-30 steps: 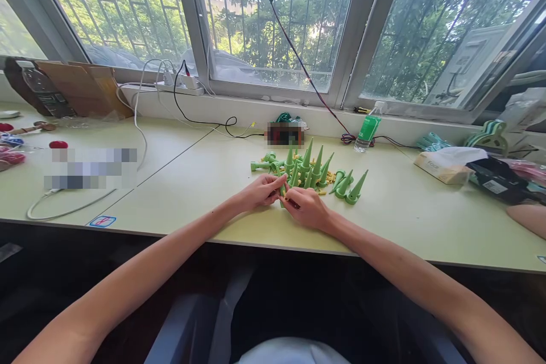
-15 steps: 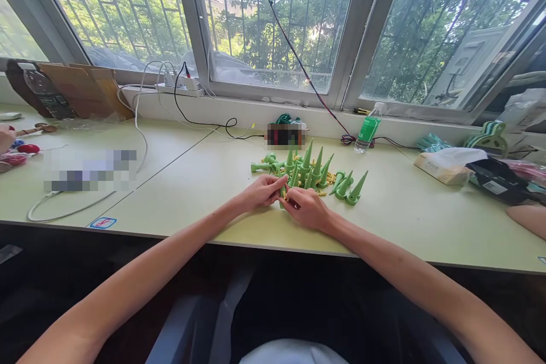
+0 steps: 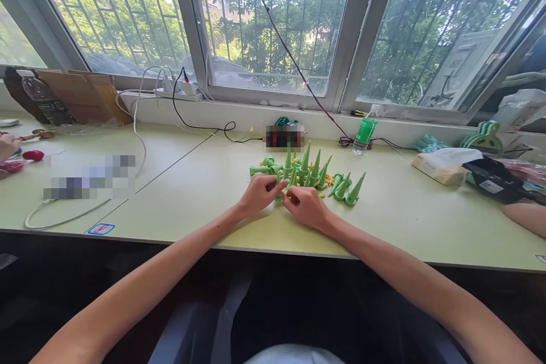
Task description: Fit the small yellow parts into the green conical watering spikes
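A cluster of green plastic cone spikes [image 3: 313, 170] stands on the pale green table [image 3: 205, 182], with several small yellow bits [image 3: 328, 180] among them. My left hand [image 3: 258, 193] and my right hand [image 3: 307, 207] meet just in front of the cluster, fingers pinched together on one green spike piece [image 3: 281, 189] between them. Two more green spikes [image 3: 347, 187] lean at the right of the pile, and a few green pieces [image 3: 261, 169] lie flat at its left.
A green-labelled bottle [image 3: 362, 135] stands at the back by the window. Cables and a power strip [image 3: 179, 91] run along the sill. A tissue pack [image 3: 443, 164] and dark bag [image 3: 495, 179] lie right. Another person's hand [image 3: 7, 145] shows far left, another's arm [image 3: 526, 217] far right.
My hands have shifted slightly up towards the spike cluster, still pinched on the green piece. The person's hand at far left came into view near the red items.
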Demonstrator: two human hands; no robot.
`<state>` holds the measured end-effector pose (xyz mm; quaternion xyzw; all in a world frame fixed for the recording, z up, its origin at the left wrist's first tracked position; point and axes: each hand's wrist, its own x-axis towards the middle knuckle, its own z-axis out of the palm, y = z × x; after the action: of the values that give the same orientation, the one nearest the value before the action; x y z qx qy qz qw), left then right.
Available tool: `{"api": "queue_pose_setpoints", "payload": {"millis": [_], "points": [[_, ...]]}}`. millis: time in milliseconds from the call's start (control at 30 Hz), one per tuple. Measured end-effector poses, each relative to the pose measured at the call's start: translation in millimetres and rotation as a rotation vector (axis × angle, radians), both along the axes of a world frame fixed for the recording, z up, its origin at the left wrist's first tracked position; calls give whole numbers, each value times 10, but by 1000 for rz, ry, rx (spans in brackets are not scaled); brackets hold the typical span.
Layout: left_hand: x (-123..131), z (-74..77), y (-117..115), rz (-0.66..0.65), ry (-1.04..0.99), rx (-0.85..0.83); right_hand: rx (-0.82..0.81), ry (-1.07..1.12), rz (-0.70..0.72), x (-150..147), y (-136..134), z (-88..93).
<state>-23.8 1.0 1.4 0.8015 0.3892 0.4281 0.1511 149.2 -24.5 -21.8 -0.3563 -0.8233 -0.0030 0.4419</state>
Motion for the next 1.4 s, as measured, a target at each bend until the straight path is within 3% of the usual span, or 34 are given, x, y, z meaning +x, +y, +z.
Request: {"api": "queue_pose_setpoints", "payload": {"millis": [267,567,633,767,900,1100,1233,1400], "points": [[-15,-54,45,-3,110,-55,-35,43,-6,7,29,-4],[-40,-68,69,32,84,-48,-66,80,17,4,33,-17],[-58,-51,64,86,35,-55,-101,105,32,3,20,-14],[-181,40,106,323,12,15,-192,143,85,-2,-21,-1],[-406,213,362,441,164,-54,-176,38,114,-20,-37,-10],[-515,481,1041,475,503,-243,-25,-179,107,-35,-57,-10],[-426,509,1356,438,555,-342,-26,-231,126,-24,-52,-3],[-339,415,1484,390,576,-411,-38,-250,146,-41,-52,-13]]}}
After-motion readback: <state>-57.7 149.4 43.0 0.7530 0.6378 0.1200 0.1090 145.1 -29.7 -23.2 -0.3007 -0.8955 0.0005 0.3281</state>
